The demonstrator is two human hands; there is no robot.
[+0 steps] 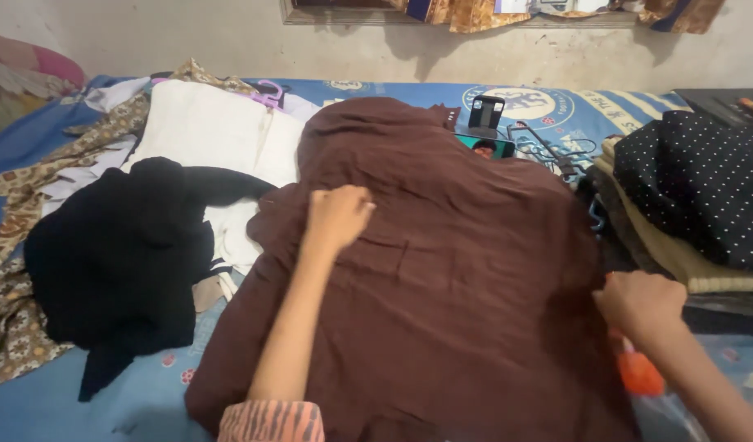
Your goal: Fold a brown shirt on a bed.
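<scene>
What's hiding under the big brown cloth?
Under the brown cloth you can see the blue bedsheet at its edges, and something orange by the right hand. Whatever lies beneath its middle is covered.

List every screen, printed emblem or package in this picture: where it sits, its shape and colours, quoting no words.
Phone: behind the brown garment, on a black stand; lit teal screen.
Emblem: on the blue bedsheet, round, white and blue.
Packages: none visible.
</scene>
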